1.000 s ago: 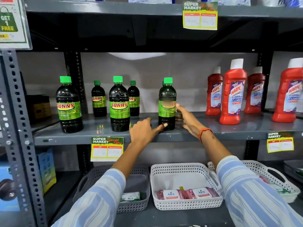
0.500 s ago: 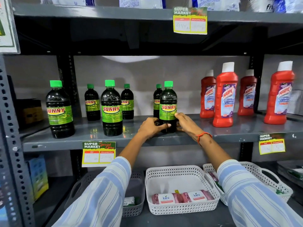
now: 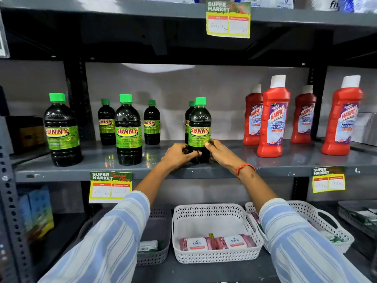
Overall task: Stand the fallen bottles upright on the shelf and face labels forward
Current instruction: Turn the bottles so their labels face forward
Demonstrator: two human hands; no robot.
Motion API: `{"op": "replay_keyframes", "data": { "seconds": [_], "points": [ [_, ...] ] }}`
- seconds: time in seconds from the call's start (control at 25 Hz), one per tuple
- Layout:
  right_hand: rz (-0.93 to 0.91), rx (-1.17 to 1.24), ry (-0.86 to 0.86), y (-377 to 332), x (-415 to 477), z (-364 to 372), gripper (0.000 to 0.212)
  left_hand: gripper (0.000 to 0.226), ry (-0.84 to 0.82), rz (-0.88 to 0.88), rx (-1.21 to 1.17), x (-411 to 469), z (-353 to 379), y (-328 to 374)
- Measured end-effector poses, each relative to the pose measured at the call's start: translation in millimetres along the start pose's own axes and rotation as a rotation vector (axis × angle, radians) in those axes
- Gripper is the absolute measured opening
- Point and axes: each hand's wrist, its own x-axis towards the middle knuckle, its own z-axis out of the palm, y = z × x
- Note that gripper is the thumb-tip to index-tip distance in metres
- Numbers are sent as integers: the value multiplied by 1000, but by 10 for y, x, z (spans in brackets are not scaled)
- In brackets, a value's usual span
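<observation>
A dark Sunny bottle [image 3: 199, 127] with a green cap stands upright near the front of the grey middle shelf [image 3: 224, 166], its label facing me. My left hand [image 3: 177, 156] wraps its base from the left and my right hand [image 3: 219, 153] holds it from the right. Another Sunny bottle [image 3: 188, 115] stands just behind it, mostly hidden. To the left, several more Sunny bottles stand upright with labels forward, the nearest being the large one [image 3: 128, 131].
Several red Harpic bottles [image 3: 272, 119] stand upright at the shelf's right. Price tags hang from the shelf edges [image 3: 110, 186]. Below are white baskets [image 3: 214, 231] with wipe packs and a grey basket [image 3: 155, 237]. A perforated steel post [image 3: 10, 201] runs down the left.
Both hands have closed on the bottle's base, where a second ago the left hand only pointed at it. The label now faces squarely forward. The camera has moved closer.
</observation>
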Motion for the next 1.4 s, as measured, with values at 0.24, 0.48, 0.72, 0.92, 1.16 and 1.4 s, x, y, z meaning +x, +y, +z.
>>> {"op": "replay_keyframes", "data": {
  "seconds": [0.24,0.48,0.72,0.92,1.16,1.4],
  "points": [
    [-113,-98,139,13,-77,100,58,47,346,117,36,-337,-27,41],
    [-355,-469,845,-289,-263,561,62,81,854,289,510,-819,-684,-523],
    [-335,-224,107,-855,-54,1503,45,67,300,10,93,-850,-1322,-1019],
    [-36,-68,-35,-959,32,1576,38,44,158,19,-15,-694,-1390,-1017],
    [-5,-29,40,-977,-7,1587,32,43,193,-62,55,-660,-1284,-902],
    [-34,-12,156,-924,14,1642,36,40,208,-77,103,-699,-1248,-815]
  ]
}}
